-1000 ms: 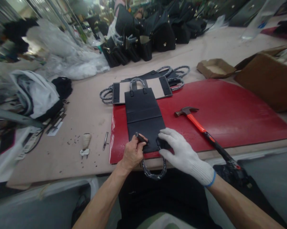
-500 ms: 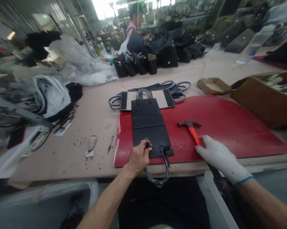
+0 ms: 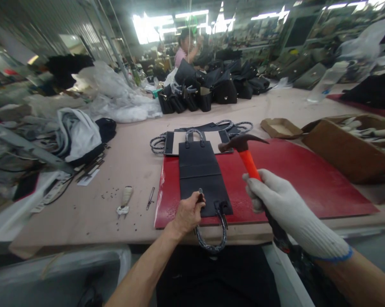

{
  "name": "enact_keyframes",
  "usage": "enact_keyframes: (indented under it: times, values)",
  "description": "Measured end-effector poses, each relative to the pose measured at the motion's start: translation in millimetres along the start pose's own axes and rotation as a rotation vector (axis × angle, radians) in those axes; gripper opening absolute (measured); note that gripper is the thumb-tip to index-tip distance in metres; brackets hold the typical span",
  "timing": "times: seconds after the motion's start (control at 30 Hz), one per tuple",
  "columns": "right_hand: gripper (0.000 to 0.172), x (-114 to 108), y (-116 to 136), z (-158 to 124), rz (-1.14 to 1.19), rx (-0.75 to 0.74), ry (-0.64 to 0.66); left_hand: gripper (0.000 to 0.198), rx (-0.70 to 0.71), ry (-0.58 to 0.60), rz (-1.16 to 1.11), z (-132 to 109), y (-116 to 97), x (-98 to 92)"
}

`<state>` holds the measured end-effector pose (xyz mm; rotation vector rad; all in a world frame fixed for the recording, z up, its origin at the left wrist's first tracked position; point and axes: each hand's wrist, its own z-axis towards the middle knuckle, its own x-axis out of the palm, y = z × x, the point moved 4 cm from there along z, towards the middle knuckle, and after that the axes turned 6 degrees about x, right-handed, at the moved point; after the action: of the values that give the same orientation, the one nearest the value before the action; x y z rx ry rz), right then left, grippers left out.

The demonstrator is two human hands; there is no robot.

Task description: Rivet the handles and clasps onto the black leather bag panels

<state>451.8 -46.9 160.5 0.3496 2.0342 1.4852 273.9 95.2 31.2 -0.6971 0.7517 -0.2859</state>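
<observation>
A black leather bag panel (image 3: 200, 164) lies flat, with wrapped handles (image 3: 211, 248) at its near and far ends. My bare left hand (image 3: 188, 211) is closed around a small metal punch (image 3: 200, 194), held upright on the panel near its lower left part; the punch's tip is hidden by the fingers. In a white knit glove, my right hand (image 3: 273, 196) grips a claw hammer (image 3: 248, 155) by its orange and black handle. The hammer is raised to the right of the panel, its head up and turned left.
Under the panel is a red mat (image 3: 291, 183). More bag panels (image 3: 176, 143) lie behind. At left rest a pale-handled tool (image 3: 125, 200) and a metal rod (image 3: 150, 198). Cardboard boxes (image 3: 342, 149) stand right; finished black bags (image 3: 224, 89) and a person (image 3: 181, 55) are beyond.
My right hand has lifted the hammer off the mat and tightened around its handle. My left hand keeps the punch at about the same spot on the panel. The camera view has tilted up slightly.
</observation>
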Motion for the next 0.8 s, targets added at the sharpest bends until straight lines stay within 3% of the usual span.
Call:
enact_keyframes:
  times: [0.13, 0.23, 0.37, 0.47, 0.6, 0.8]
  values:
    - [0.033, 7.2, 8.7, -6.1, -0.41, -0.208, 0.07, 0.019, 0.009, 0.003, 0.004, -0.4, 0.5, 1.8]
    - [0.027, 4.8, 17.1, -13.8, -0.668, -0.294, 0.017, 0.019, 0.021, -0.011, 0.011, -1.1, 1.3, 2.8]
    - [0.029, -5.5, 51.4, -35.4, -0.533, -0.521, -0.219, 0.017, 0.025, -0.017, 0.016, -2.1, 1.6, 2.9]
    - [0.023, -3.8, 51.8, -45.0, -0.529, -0.665, -0.318, 0.017, 0.018, -0.007, 0.025, -2.8, 1.8, 3.6]
    - [0.022, 12.6, 22.4, -36.4, -0.995, -0.579, -0.095, 0.02, 0.032, 0.002, 0.058, -3.8, 2.2, 5.2]
    - [0.023, 7.0, 17.6, -38.2, -0.952, -0.468, -0.11, 0.017, 0.038, 0.005, 0.068, -4.7, 3.1, 4.6]
